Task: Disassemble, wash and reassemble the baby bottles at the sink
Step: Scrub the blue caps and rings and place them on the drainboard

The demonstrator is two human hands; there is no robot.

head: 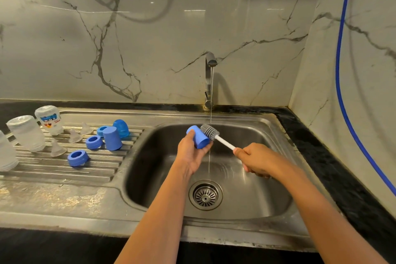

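Blue cylindrical cap (198, 136) meets grey bristled brush (210, 132).

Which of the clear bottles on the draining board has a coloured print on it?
The rearmost bottle bears a blue and red print; the middle bottle and front bottle are plain.

one head-worn wide-angle view looks forward and down, close over the sink (246, 216), edges seemingly bowed.
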